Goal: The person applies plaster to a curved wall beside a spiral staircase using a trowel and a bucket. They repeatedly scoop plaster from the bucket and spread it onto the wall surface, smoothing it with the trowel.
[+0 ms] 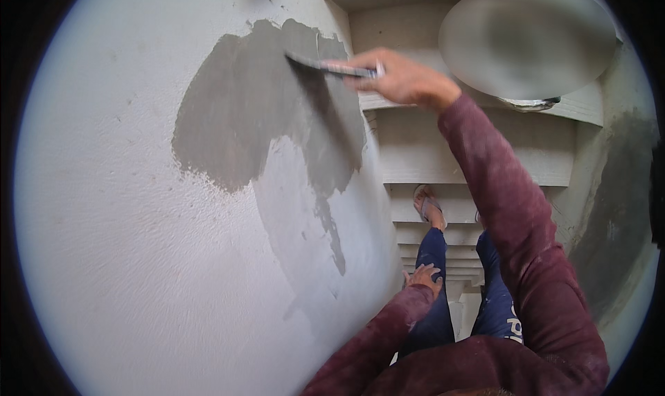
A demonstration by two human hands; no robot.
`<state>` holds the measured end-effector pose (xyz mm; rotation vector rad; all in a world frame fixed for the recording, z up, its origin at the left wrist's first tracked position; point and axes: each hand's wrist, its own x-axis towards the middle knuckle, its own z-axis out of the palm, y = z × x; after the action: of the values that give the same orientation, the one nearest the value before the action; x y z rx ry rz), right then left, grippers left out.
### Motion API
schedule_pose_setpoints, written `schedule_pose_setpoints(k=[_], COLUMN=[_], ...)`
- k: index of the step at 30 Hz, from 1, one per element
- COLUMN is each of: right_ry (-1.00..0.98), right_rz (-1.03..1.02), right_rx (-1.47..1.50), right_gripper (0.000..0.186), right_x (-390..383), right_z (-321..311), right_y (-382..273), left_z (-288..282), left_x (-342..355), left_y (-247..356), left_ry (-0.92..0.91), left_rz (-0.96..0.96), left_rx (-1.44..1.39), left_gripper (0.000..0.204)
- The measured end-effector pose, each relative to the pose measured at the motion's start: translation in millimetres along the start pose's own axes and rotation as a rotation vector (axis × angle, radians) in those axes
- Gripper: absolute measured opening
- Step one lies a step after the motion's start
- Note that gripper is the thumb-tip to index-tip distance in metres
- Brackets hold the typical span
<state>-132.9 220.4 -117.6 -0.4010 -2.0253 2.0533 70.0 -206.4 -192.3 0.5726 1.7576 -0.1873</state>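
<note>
A trowel [320, 65] is in my right hand [395, 77], its thin blade seen nearly edge-on, with the tip at the wet grey patch. My fingers are closed round its handle, and a dark shadow falls below the blade. The grey coating [232, 105] spreads in an uneven patch over the pale wall [131, 257], with a thinner smear running down from it. My left hand [424, 277] lies on my left thigh, fingers spread and holding nothing.
Concrete steps [478, 146] rise ahead and also run down past my sandalled foot [429, 205]. A blurred oval hides part of the upper right; a shiny rim [530, 106] shows beneath it. Darker grey coating [609, 209] covers part of the right-hand wall.
</note>
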Motion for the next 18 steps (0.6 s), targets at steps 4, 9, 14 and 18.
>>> schedule_pose_setpoints(k=[4, 9, 14, 18], right_ry=[-0.23, -0.082, 0.216, 0.041], right_rz=[0.135, 0.332, 0.293, 0.344], right_rx=[-0.099, 0.214, 0.089, -0.002], right_gripper=[0.042, 0.041, 0.037, 0.041], right_x=[-43.8, -48.5, 29.5, 28.6], right_z=[22.4, 15.1, -30.4, -27.6], right_y=[-10.6, 11.6, 34.7, 29.3], left_z=[-15.5, -25.4, -11.2, -1.9], left_x=[1.2, 1.5, -0.6, -2.4], left_y=[6.9, 16.3, 12.8, 6.8], left_ry=[-0.032, -0.055, -0.022, 0.016], left_rz=[-0.013, -0.031, 0.006, 0.019], left_rx=[0.046, 0.08, 0.031, -0.023], left_gripper=[0.035, 0.036, 0.036, 0.033])
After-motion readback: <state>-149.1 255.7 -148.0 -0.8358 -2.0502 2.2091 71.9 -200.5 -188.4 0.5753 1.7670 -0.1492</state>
